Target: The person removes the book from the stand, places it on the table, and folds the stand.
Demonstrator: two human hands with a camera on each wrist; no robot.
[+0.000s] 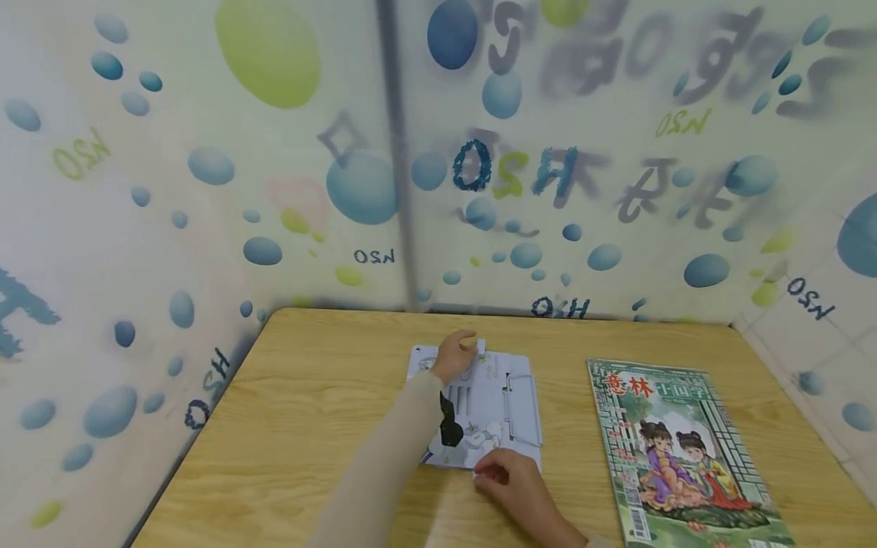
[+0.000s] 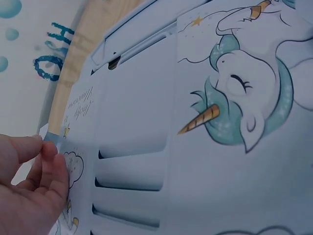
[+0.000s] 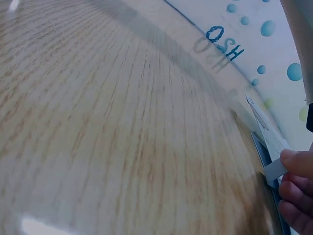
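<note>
A white folding book stand (image 1: 489, 396) with unicorn drawings lies on the table, slots and a hinged frame facing up. My left hand (image 1: 455, 358) reaches over it to the far edge, where thumb and index finger pinch a small white tab (image 1: 481, 348). In the left wrist view the left hand (image 2: 36, 176) partly covers that tab. At the near edge my right hand (image 1: 514, 483) pinches another small tab (image 3: 275, 171), which the right wrist view shows between thumb and fingers. A unicorn print (image 2: 249, 93) fills much of the left wrist view.
A magazine (image 1: 674, 449) with two drawn figures on its cover lies to the right of the stand. The wooden table (image 1: 294, 411) meets patterned walls (image 1: 329, 281) at the back and both sides.
</note>
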